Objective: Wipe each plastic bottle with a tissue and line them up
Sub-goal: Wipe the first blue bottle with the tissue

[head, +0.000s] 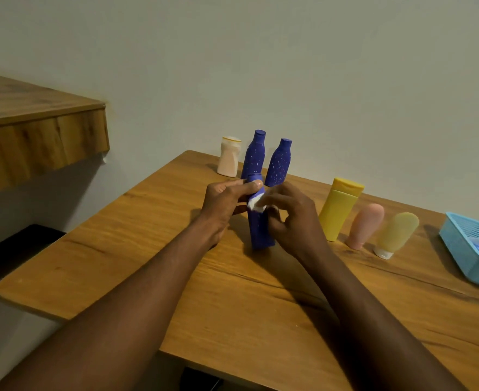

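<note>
A blue plastic bottle point(258, 230) stands upright on the wooden table point(148, 249). My left hand point(224, 204) grips its top from the left. Pressed against the bottle's upper side is a white tissue point(255, 204), pinched in my right hand point(292, 218). Behind them, near the wall, stand a cream bottle point(228, 157) and two blue speckled bottles point(254, 155) point(279, 163). To the right stand a yellow tube point(338, 210), a pink tube point(365, 225) and a pale yellow tube point(396, 234) on their caps.
A light blue plastic basket point(469, 249) sits at the table's right edge with something blue inside. A wooden shelf point(35, 131) juts out at the upper left. The wall runs close behind the bottles.
</note>
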### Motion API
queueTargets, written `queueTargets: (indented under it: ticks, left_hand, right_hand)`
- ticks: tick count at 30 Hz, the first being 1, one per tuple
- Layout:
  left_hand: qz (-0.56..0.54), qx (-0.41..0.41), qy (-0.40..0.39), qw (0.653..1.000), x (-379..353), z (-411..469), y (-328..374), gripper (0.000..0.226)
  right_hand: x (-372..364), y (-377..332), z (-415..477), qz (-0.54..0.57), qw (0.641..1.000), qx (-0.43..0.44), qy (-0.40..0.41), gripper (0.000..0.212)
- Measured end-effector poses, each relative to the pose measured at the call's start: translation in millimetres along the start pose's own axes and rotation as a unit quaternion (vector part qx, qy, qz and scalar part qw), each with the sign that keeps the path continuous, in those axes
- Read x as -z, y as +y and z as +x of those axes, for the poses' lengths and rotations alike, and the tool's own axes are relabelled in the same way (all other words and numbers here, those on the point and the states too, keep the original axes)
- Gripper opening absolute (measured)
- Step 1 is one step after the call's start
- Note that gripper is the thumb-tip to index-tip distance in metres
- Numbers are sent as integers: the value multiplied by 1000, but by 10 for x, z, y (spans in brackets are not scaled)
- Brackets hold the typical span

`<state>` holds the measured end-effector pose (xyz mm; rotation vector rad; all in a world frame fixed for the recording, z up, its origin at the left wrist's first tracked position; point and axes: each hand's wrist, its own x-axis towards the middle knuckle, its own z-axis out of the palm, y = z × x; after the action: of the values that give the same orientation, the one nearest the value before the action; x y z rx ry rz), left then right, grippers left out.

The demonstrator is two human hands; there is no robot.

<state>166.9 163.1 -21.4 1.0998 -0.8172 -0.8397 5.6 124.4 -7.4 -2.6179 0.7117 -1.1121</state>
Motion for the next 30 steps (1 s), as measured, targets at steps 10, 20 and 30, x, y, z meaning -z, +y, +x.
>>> queueTargets:
  ticks: [10, 20, 30]
  left_hand:
    - [11, 4, 22, 1000, -38, -46, 54, 20]
    - [2, 12, 13, 1000, -48, -64, 73, 29]
    - [25, 1, -16, 1000, -60, -70, 43, 32]
  right_hand:
    - [123, 29, -76, -17, 998, -44, -33, 23]
    - [48, -110, -152, -14, 996, -7, -84, 25]
    - [53, -70, -33, 9, 997, -31, 74, 24]
